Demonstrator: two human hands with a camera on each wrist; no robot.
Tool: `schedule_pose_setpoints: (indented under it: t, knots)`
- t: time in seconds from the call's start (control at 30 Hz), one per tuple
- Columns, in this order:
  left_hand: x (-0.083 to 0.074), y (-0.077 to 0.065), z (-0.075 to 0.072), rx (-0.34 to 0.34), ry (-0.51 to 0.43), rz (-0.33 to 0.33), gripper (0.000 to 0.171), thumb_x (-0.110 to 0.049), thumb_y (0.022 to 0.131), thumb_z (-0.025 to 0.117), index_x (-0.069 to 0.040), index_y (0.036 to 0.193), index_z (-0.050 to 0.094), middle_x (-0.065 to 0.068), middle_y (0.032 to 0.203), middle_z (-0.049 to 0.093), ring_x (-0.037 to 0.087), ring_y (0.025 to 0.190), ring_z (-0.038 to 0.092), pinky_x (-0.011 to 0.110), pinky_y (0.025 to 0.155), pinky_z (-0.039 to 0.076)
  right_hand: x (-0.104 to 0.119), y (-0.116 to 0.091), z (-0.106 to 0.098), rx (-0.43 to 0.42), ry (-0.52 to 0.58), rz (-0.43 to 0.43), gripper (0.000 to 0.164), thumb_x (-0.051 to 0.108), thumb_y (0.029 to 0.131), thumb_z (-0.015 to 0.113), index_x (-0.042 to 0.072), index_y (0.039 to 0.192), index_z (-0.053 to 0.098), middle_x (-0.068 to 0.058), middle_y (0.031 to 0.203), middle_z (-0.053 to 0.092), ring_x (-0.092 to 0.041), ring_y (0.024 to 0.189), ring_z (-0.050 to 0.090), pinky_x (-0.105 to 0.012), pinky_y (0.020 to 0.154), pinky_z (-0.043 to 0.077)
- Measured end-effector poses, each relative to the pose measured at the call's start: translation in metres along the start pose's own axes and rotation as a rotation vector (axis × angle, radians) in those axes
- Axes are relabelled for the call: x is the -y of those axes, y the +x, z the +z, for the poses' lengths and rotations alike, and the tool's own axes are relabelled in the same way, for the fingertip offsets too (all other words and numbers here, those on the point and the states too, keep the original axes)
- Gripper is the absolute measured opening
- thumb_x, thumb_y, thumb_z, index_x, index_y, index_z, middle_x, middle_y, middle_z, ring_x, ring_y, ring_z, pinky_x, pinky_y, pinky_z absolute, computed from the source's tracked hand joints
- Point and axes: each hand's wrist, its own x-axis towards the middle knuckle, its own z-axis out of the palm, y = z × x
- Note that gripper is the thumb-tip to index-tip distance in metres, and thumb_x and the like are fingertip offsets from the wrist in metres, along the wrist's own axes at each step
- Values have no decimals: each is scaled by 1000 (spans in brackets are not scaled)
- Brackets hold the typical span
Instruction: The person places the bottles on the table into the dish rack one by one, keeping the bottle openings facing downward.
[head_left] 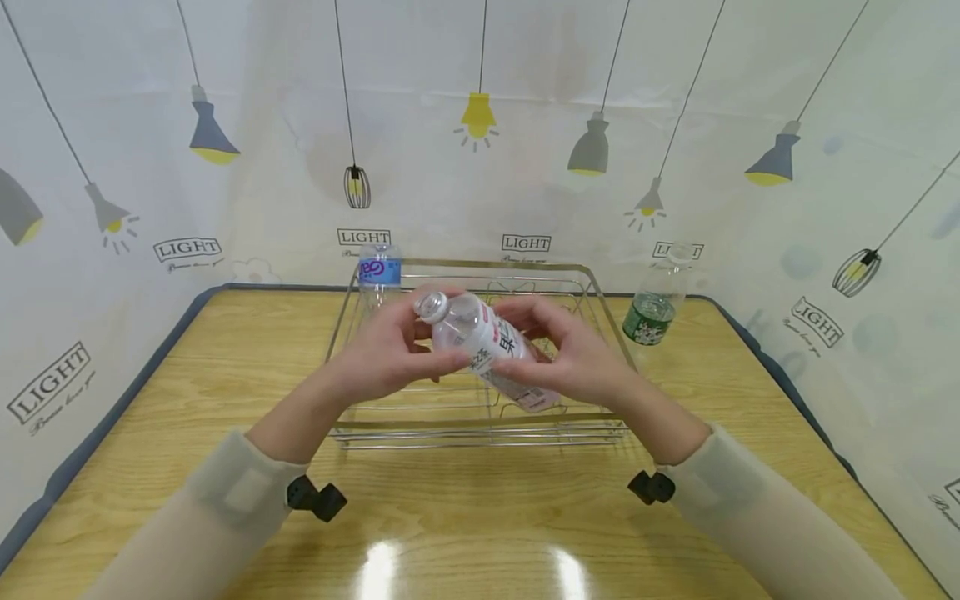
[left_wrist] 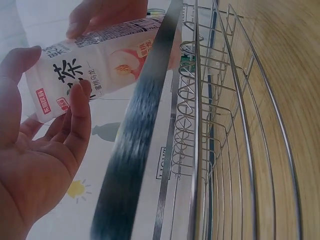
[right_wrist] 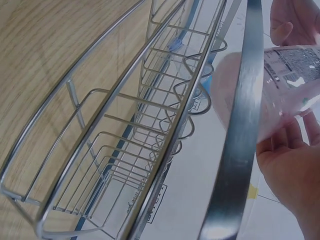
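Both hands hold a clear plastic bottle [head_left: 498, 337] with a white label over the wire rack, tilted with its neck toward the upper left. My left hand [head_left: 378, 350] grips the neck end, its thumb across the front of the label. Around the lower part curl the fingers and thumb of my right hand [head_left: 573, 354]. Dark characters and a peach picture show on the label [left_wrist: 107, 70] in the left wrist view. Pinkish clear plastic forms the bottle's base [right_wrist: 245, 95] in the right wrist view. Whether the neck has a cap, I cannot tell.
A metal wire rack [head_left: 487, 423] stands on the wooden table [head_left: 480, 500]. At its back left is a clear bottle with a blue label [head_left: 380, 272]. Right of the rack stands a bottle with a green label [head_left: 651, 315]. Lamp-printed cloth [head_left: 420, 125] surrounds the table's back and sides.
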Motion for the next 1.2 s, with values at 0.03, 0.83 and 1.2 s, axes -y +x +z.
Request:
schedule_pose_setpoints:
  t: [0.03, 0.83, 1.2]
  knots:
    - [1, -1, 0, 2, -7, 6, 68, -6, 97, 82, -16, 157, 52, 14, 131, 68, 30, 104, 75, 41, 73, 68, -1, 0, 0, 4, 18, 3, 64, 14, 94, 87, 16, 151, 58, -5, 140, 67, -26, 121, 66, -46, 103, 59]
    - [19, -24, -26, -31, -127, -87, 87, 2, 92, 81, -21, 165, 40, 17, 162, 43, 35, 122, 71, 44, 94, 67, -28, -14, -16, -30, 94, -16, 70, 1, 94, 84, 16, 156, 57, -12, 155, 57, -29, 120, 65, -31, 91, 63]
    - [18, -26, -29, -87, 213, 56, 69, -9, 92, 88, -18, 155, 61, 3, 157, 60, 27, 139, 59, 47, 116, 52, -29, -13, -17, -62, 5, -67, 64, 1, 92, 86, 16, 150, 64, -7, 151, 59, -29, 120, 63, -29, 93, 61]
